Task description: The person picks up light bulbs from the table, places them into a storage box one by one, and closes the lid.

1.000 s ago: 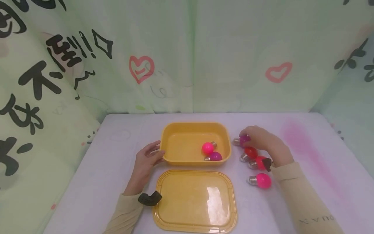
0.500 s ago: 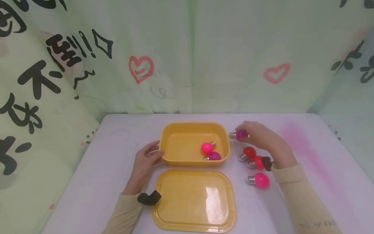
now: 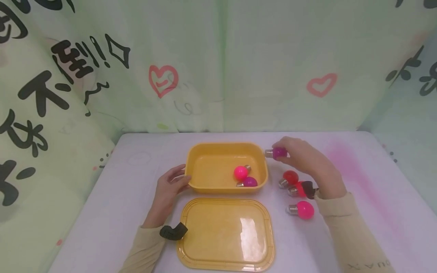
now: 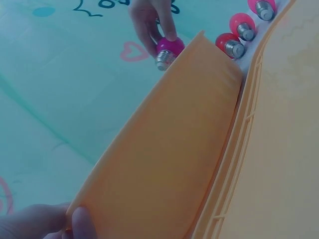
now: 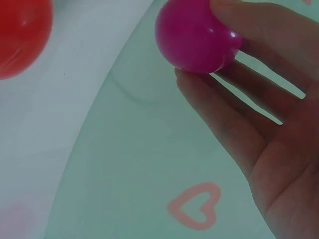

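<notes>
My right hand (image 3: pixel 300 155) pinches a purple light bulb (image 3: pixel 280 152) between thumb and fingertips, just off the right rim of a yellow plastic box (image 3: pixel 211 189). The bulb's metal screw base points left, toward the box; in the right wrist view the purple globe (image 5: pixel 194 37) sits against the fingers. At the box's left end my left hand (image 3: pixel 169 189) grips the rim, thumb on one side and fingers on the other, as the left wrist view shows. Inside the box, toward its right, lie a pink bulb (image 3: pixel 241 173) and another purple bulb (image 3: pixel 251 182).
A yellow lid (image 3: pixel 218 235) lies flat in front of the box. To the right on the white table are a red bulb (image 3: pixel 291 177), a reddish-pink bulb (image 3: pixel 298 189) partly behind the right wrist strap, and a pink bulb (image 3: pixel 305 210). A printed curtain (image 3: pixel 259 76) stands behind.
My right hand has lifted the purple bulb from beside the red one and carried it up and left to the box's right edge. The left hand keeps its hold on the rim.
</notes>
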Motion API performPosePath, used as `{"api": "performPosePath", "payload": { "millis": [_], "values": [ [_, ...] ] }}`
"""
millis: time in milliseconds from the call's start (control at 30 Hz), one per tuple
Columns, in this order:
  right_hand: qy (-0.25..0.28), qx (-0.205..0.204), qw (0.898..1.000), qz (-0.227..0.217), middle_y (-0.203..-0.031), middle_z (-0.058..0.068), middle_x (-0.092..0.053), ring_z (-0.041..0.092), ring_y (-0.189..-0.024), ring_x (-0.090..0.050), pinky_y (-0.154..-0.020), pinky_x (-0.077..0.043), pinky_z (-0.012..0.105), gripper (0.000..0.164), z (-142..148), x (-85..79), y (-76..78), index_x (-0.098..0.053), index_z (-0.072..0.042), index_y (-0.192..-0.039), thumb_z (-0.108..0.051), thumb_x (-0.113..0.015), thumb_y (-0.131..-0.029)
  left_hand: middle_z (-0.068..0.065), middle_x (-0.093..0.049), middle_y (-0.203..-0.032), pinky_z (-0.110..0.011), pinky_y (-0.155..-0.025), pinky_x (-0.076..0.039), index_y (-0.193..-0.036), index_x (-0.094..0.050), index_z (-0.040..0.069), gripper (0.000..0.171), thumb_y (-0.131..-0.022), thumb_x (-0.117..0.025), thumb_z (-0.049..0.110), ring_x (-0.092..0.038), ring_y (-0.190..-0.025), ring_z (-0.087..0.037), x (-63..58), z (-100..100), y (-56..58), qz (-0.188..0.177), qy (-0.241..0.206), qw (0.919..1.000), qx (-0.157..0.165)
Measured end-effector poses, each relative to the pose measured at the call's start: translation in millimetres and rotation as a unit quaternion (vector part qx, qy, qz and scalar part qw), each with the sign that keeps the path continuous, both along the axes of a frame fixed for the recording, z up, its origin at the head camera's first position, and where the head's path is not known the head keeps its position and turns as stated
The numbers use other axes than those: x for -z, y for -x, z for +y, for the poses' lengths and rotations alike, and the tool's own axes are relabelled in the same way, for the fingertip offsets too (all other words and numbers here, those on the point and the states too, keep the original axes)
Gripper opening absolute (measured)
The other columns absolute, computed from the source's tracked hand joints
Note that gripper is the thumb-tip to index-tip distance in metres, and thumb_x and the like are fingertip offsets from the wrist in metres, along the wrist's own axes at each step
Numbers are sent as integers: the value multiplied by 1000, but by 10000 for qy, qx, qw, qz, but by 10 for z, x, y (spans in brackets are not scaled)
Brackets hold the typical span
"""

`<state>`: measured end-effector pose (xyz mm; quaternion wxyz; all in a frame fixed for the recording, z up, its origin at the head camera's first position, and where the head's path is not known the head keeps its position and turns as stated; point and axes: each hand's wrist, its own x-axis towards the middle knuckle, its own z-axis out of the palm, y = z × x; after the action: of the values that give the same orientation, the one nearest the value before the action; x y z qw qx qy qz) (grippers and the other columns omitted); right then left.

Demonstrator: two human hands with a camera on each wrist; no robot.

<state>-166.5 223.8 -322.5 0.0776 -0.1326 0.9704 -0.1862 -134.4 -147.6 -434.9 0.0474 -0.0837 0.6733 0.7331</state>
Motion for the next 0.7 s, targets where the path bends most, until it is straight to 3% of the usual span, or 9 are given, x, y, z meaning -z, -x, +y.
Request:
{"api": "performPosePath", "payload": {
  "millis": [233, 700],
  "values": [
    [14, -273, 9994, 208, -111, 3, -69, 24, -103, -64, -93, -56, 49, 43, -104, -40, -15, -65, -10, -122, -15, -81, -83, -18, -55, -130, -25, -81, -59, -136, -57, 6, 48, -90, -72, 8, -66, -98, -10, -8, -1, -1, -27, 62, 10000, 16],
    [222, -874, 9943, 564, -107, -1, -69, 18, -101, -64, -92, -57, 42, 36, -310, 67, -28, -70, -13, -117, -11, -80, -83, -18, -55, -128, -24, -80, -60, -135, -57, 6, 47, -91, -71, 5, -66, -97, -10, -4, 1, 6, -73, 54, 9999, -49]
  ]
}}
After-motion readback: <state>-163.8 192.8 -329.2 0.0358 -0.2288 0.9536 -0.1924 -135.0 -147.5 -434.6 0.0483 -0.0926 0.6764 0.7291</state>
